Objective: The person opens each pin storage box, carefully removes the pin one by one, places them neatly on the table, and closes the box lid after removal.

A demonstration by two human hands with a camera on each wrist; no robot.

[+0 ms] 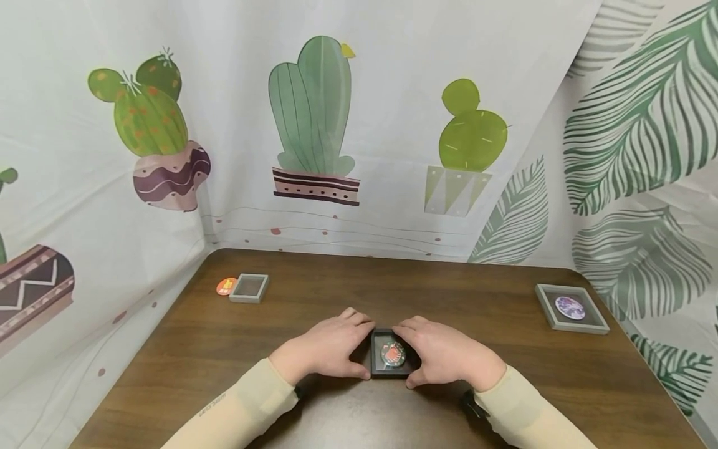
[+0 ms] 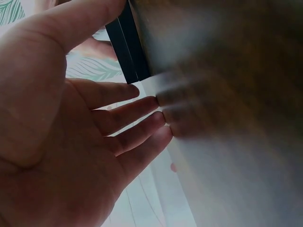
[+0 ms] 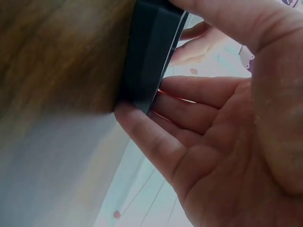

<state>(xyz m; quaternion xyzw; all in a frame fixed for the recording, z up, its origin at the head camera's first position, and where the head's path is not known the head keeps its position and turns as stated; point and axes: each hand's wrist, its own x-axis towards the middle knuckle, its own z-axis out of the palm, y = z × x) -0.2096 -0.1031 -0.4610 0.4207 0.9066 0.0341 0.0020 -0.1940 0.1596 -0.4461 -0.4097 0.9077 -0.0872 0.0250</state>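
A black square display case lies on the wooden table between both hands, a round badge with a red design behind its clear window. My left hand is at the case's left side; its thumb reaches the near corner. In the left wrist view its other fingers extend fairly straight, tips down by the tabletop, beside the case wall, which shows a thin seam. On the opposite side, my right hand holds the case edge between thumb and fingers. The fingers partly cover its right rim.
At the far left, a small grey frame lies beside an orange-red round badge. A larger grey frame with a purple round badge lies at the right edge of the table. Cactus-print cloth hangs behind.
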